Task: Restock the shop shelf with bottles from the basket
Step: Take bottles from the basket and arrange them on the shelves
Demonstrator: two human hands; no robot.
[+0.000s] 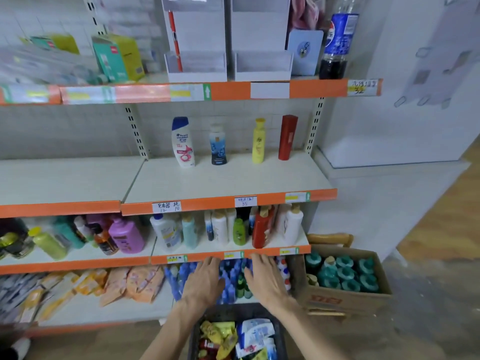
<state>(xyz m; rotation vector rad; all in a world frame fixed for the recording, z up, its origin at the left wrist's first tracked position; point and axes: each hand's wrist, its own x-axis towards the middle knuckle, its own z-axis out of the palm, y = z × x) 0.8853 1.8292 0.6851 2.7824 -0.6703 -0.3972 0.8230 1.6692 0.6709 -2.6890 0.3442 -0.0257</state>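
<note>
A dark basket (193, 341) at the bottom centre holds yellow, red and blue-white packs. My left hand (205, 280) and my right hand (265, 278) hover above its far rim, palms down, fingers spread, holding nothing. Both hands are in front of blue bottles (231, 281) on the lowest shelf. On the middle shelf (228, 183) stand a white shampoo bottle (183, 142), a blue-white bottle (218, 145), a yellow bottle (259, 141) and a red bottle (287, 137), spaced apart along the back.
The shelf below (228, 252) is packed with bottles. A cardboard box (345, 298) of teal-capped bottles sits on the floor at right. Orange snack packs (130, 284) lie on the lowest shelf at left. The top shelf carries white display boxes and a cola bottle (337, 45).
</note>
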